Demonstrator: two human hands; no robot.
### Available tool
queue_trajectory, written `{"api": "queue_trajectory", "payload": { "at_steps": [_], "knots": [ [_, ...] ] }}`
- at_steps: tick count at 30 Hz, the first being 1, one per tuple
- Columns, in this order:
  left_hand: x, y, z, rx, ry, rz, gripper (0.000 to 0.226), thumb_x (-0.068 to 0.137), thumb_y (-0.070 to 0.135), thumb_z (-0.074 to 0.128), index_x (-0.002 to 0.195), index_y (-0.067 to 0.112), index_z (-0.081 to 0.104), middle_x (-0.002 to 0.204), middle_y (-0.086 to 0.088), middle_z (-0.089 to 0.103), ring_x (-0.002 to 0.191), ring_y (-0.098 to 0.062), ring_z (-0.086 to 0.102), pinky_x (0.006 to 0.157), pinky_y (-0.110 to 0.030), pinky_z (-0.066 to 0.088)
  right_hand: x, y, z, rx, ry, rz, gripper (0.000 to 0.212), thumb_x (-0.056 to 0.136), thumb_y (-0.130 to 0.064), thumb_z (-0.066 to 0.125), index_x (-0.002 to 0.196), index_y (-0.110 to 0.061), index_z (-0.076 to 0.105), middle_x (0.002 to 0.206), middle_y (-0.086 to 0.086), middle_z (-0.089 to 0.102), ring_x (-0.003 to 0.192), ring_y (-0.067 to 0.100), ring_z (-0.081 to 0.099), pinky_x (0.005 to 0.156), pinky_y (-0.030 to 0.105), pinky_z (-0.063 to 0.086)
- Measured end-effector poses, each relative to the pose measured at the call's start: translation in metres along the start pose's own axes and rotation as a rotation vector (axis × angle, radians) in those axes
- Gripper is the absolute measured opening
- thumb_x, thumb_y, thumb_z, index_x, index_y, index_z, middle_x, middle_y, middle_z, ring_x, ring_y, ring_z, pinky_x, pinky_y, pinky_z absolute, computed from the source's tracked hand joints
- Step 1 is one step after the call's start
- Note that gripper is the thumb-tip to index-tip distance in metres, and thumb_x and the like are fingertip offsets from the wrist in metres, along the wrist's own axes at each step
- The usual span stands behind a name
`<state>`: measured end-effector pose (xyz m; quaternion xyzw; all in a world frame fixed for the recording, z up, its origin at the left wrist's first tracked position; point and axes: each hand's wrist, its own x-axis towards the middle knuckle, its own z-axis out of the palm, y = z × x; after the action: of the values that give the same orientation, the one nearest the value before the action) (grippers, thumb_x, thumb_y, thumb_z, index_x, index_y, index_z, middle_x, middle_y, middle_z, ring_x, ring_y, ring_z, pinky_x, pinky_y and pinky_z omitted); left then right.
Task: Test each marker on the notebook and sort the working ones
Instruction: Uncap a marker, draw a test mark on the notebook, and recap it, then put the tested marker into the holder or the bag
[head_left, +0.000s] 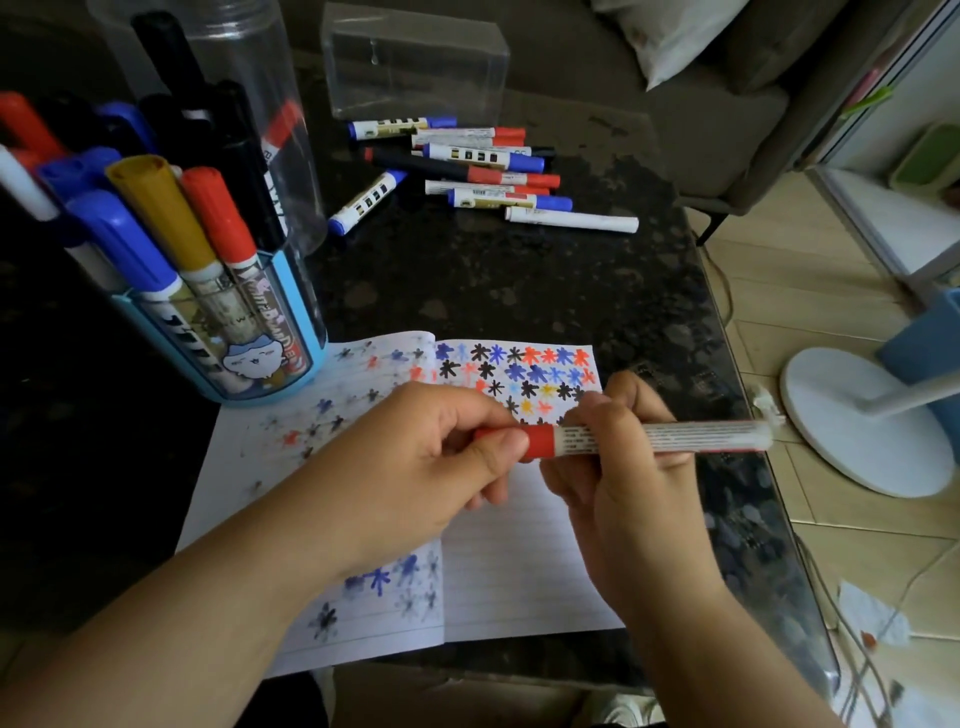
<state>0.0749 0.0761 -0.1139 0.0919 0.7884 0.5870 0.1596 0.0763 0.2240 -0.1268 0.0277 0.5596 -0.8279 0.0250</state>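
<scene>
A red-capped marker (660, 436) lies level above the open notebook (519, 561). My left hand (415, 462) grips its red cap (537, 440), and my right hand (623, 467) grips the white barrel. The cap sits on the marker. Star-shaped test marks in black, blue, red and yellow cover the notebook's upper pages. A blue holder (270, 364) at the left stands full of upright markers. Several loose markers (483, 171) lie in a pile at the far middle of the dark table (519, 280).
A clear round container (244, 57) with black and red markers stands behind the holder. A clear plastic box (415, 62) sits behind the loose pile. The table's right edge drops to a tiled floor with a white fan base (862, 421) and cables.
</scene>
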Motion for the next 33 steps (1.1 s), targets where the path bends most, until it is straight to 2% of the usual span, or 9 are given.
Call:
{"api": "queue_trajectory", "payload": {
  "at_steps": [6, 10, 14, 16, 19, 22, 25, 30, 33],
  "knots": [
    [0.002, 0.007, -0.008, -0.056, 0.256, 0.014, 0.008, 0.073, 0.031, 0.063, 0.077, 0.027, 0.069, 0.066, 0.004, 0.069, 0.06, -0.006, 0.062, 0.06, -0.024, 0.05, 0.003, -0.011, -0.008, 0.01, 0.1, 0.27, 0.033, 0.075, -0.041, 0.058, 0.08, -0.009, 0.055, 0.054, 0.0, 0.047, 0.044, 0.005, 0.039, 0.044, 0.016, 0.036],
    [-0.004, 0.015, -0.018, 0.115, 0.377, 0.052, 0.009, 0.073, 0.036, 0.062, 0.074, 0.029, 0.068, 0.066, 0.009, 0.068, 0.062, -0.004, 0.062, 0.059, -0.017, 0.048, -0.002, -0.028, -0.012, -0.691, 0.307, -0.006, 0.031, 0.079, -0.048, 0.056, 0.097, -0.023, 0.052, 0.066, -0.003, 0.062, 0.056, 0.006, 0.059, 0.049, 0.017, 0.048],
    [-0.015, 0.028, -0.029, 0.216, 0.481, 0.093, 0.009, 0.073, 0.034, 0.065, 0.072, 0.026, 0.069, 0.065, 0.01, 0.067, 0.062, -0.008, 0.062, 0.057, -0.021, 0.047, 0.003, -0.053, 0.004, -1.319, 0.118, -0.272, 0.07, 0.083, -0.05, 0.057, 0.14, -0.048, 0.016, 0.093, -0.018, 0.041, 0.079, 0.0, 0.046, 0.061, 0.01, 0.037],
    [-0.024, 0.039, -0.038, 0.319, 0.529, 0.128, 0.007, 0.075, 0.03, 0.069, 0.069, 0.026, 0.066, 0.061, 0.016, 0.063, 0.059, -0.003, 0.058, 0.053, -0.012, 0.04, 0.004, -0.063, 0.017, -1.582, 0.065, -0.432, 0.084, 0.081, -0.052, 0.061, 0.144, -0.05, 0.005, 0.091, -0.015, 0.036, 0.078, 0.004, 0.044, 0.061, 0.01, 0.034],
    [-0.039, 0.055, -0.052, 0.405, 0.563, 0.172, 0.014, 0.076, 0.029, 0.071, 0.066, 0.027, 0.062, 0.061, 0.018, 0.06, 0.058, 0.0, 0.055, 0.054, -0.012, 0.04, 0.009, -0.062, 0.041, -1.576, -0.181, -0.694, 0.071, 0.067, -0.043, 0.08, 0.131, -0.037, 0.049, 0.084, -0.012, 0.048, 0.069, 0.006, 0.051, 0.055, 0.014, 0.044],
    [-0.049, 0.068, -0.068, 0.446, 0.579, 0.208, 0.013, 0.077, 0.027, 0.071, 0.067, 0.026, 0.063, 0.058, 0.012, 0.059, 0.058, -0.002, 0.056, 0.054, -0.012, 0.039, 0.013, -0.062, 0.073, -1.421, -0.381, -0.821, 0.033, 0.079, -0.043, 0.065, 0.109, -0.031, 0.063, 0.084, -0.011, 0.061, 0.073, 0.008, 0.06, 0.056, 0.021, 0.053],
    [-0.057, 0.083, -0.09, 0.5, 0.602, 0.228, 0.002, 0.079, 0.027, 0.069, 0.078, 0.027, 0.067, 0.064, 0.011, 0.062, 0.068, 0.0, 0.059, 0.068, -0.016, 0.043, 0.026, -0.075, 0.098, -1.367, -0.381, -0.854, 0.022, 0.085, -0.036, 0.061, 0.104, -0.024, 0.064, 0.084, -0.01, 0.062, 0.072, 0.01, 0.058, 0.059, 0.027, 0.052],
    [-0.06, 0.101, -0.147, 0.569, 0.804, 0.239, 0.016, 0.086, 0.021, 0.061, 0.101, 0.029, 0.061, 0.082, 0.016, 0.059, 0.075, 0.002, 0.058, 0.06, -0.01, 0.044, 0.064, -0.11, 0.133, -1.086, -0.255, -0.843, 0.004, 0.088, -0.019, 0.065, 0.089, -0.019, 0.061, 0.071, -0.017, 0.056, 0.061, 0.0, 0.054, 0.06, 0.011, 0.04],
    [-0.052, 0.1, -0.174, 0.664, 0.808, 0.156, 0.027, 0.09, 0.02, 0.056, 0.116, 0.026, 0.056, 0.088, 0.017, 0.058, 0.083, 0.001, 0.056, 0.063, -0.01, 0.04, 0.09, -0.122, 0.162, -0.919, -0.16, -0.74, 0.007, 0.092, -0.019, 0.06, 0.099, -0.022, 0.059, 0.076, -0.018, 0.057, 0.067, -0.008, 0.056, 0.059, 0.001, 0.038]
  ]
}}
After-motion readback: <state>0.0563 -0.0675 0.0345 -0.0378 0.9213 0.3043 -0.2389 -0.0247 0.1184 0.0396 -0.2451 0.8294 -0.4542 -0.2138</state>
